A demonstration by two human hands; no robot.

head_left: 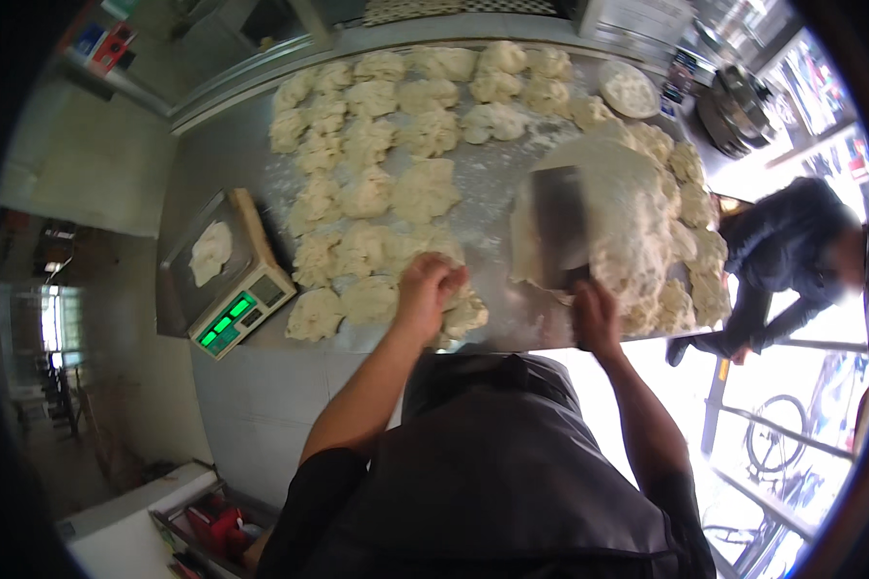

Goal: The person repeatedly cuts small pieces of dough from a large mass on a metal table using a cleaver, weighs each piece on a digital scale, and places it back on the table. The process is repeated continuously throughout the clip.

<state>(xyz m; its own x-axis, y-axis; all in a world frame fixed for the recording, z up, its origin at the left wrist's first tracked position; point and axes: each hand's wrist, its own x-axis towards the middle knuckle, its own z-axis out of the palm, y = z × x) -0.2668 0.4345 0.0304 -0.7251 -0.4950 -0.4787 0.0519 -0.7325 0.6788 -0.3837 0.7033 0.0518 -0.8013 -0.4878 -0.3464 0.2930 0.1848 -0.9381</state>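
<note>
In my right hand [597,318] is the dark handle of a broad-bladed cleaver [559,213]. Motion blurs its blade, which lies over the left edge of a large mound of dough [626,195]; whether it cuts in cannot be told. My left hand [427,293], fingers curled, is over a dough piece [466,317] near the front edge of the metal worktable [492,264]. Its fingertips are partly hidden, so I cannot tell if they grip anything. Rows of torn dough pieces [366,189] cover the table's left half.
A digital scale [242,311] with a lit green display stands at the left, bearing a dough piece [211,252]. At the back right are a bowl of white powder [628,88] and a metal pot [739,112]. A person [789,253] is beyond the table's right end.
</note>
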